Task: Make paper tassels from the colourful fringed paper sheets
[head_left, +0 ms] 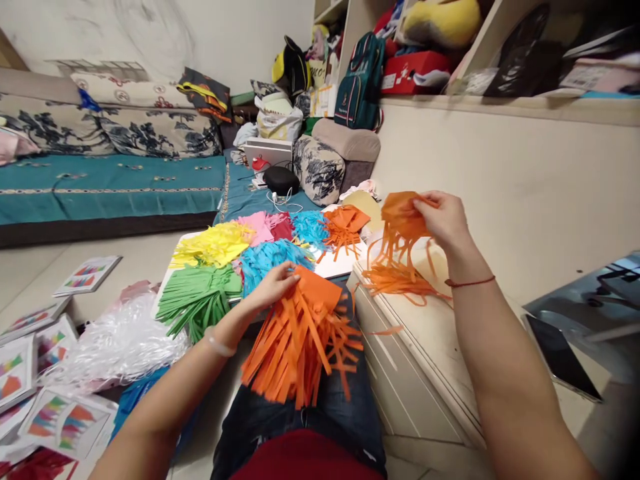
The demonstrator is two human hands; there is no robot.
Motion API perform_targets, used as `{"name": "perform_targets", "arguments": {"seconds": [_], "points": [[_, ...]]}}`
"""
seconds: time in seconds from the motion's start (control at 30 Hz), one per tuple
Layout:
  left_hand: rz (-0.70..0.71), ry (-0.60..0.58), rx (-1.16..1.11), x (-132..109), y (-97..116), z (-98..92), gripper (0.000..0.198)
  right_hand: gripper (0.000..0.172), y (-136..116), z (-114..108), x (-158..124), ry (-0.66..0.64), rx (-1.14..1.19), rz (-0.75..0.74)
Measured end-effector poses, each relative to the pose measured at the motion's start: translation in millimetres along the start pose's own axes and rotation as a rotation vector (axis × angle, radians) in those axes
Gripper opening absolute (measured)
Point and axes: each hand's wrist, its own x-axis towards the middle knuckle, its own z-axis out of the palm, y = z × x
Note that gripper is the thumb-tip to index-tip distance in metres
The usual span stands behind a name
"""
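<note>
My left hand [277, 287] pinches the top corner of an orange paper tassel [300, 333], whose cut strips hang over my lap. Off to the right, my right hand [443, 217] grips a second, lighter orange tassel [400, 213] by its uncut top. Its strips dangle onto the cream cabinet top, where more orange strips [400, 280] lie. Beyond my left hand, a small white table [343, 267] carries fringed tassels: green [200, 297], yellow [215, 245], blue [273, 260], pink [255, 228] and another orange one [347, 223].
Framed packets with colourful tassel pictures [65, 420] and a heap of white shiny strips [125, 340] lie on the floor at left. A dark-screened tablet or phone [563, 357] rests on the cabinet [440, 347] at right. A teal-covered sofa [110, 187] stands behind.
</note>
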Motion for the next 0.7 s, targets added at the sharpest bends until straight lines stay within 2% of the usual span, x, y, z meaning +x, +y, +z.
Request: {"name": "perform_targets", "arguments": {"seconds": [0.07,0.13,0.2,0.23,0.3,0.37,0.4,0.47,0.6,0.7], "points": [[0.075,0.084,0.041,17.4,-4.1,4.7,0.053,0.019,-26.5,-0.8,-24.0,-0.201,0.244,0.063],[0.237,0.108,0.057,22.4,11.5,4.4,0.08,0.017,-53.3,-0.1,-50.8,-0.415,0.348,0.063],[0.428,0.008,0.056,17.5,40.1,1.6,0.095,0.016,-75.9,1.1,-72.6,-0.564,0.392,-0.003],[0.471,-0.088,0.035,12.7,55.7,0.3,0.091,0.016,-84.7,1.8,-80.3,-0.62,0.406,-0.042],[0.402,-0.311,-0.007,0.4,82.8,-1.2,0.059,0.014,-96.3,3.2,-89.3,-0.707,0.439,-0.098],[0.212,-0.432,-0.067,-13.7,99.0,-2.4,0.029,0.013,-99.3,4.9,-91.6,-0.77,0.494,-0.108],[0.123,-0.434,-0.102,-20.5,102.8,-3.6,0.026,0.012,-97.9,6.0,-91.4,-0.799,0.525,-0.094],[0.016,-0.354,-0.165,-32.2,104.4,-7.8,0.027,0.014,-91.0,9.3,-91.1,-0.89,0.574,-0.038],[-0.036,-0.183,-0.194,-45.6,100.8,-16.6,0.035,0.037,-75.1,24.0,-102.3,-1.131,0.758,0.152],[-0.068,-0.124,-0.194,-51.8,100.6,-18.6,0.036,0.048,-72.6,38.0,-122.3,-1.122,0.917,0.216]]}}
